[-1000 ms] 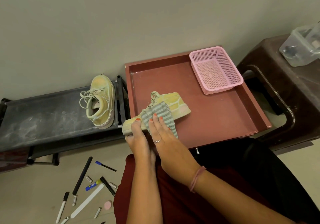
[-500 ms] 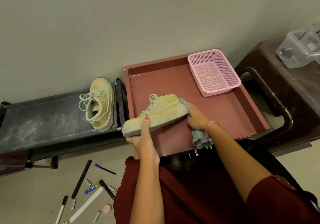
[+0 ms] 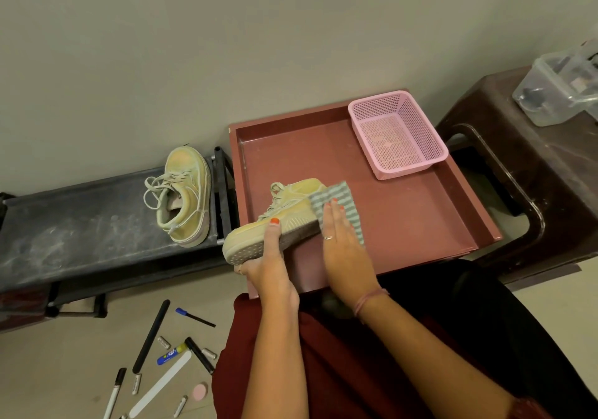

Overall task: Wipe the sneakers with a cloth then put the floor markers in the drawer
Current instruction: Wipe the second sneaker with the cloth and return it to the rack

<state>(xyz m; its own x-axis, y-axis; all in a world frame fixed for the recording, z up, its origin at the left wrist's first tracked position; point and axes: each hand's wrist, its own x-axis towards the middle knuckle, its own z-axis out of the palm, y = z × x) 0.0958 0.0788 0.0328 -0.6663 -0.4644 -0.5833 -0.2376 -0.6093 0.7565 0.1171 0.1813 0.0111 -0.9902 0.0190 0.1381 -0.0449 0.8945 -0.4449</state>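
Left hand (image 3: 270, 258) gripping yellow sneaker (image 3: 275, 221) by its sole over red drawer (image 3: 404, 218); right hand (image 3: 343, 240) pressing striped cloth (image 3: 336, 200) flat against its heel. Second sneaker (image 3: 184, 197) on black rack (image 3: 81, 224). Markers (image 3: 194, 352) scattered on floor (image 3: 48, 370).

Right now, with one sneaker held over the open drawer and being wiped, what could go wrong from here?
1. The left hand grips the sneaker only near its toe, with the heel unsupported; pressure from the right hand on the cloth might twist it loose.
2. Loosened dust may fall into the drawer, where the markers belong.
3. The markers lie scattered on the floor by the person's legs and could be stepped on or kicked.
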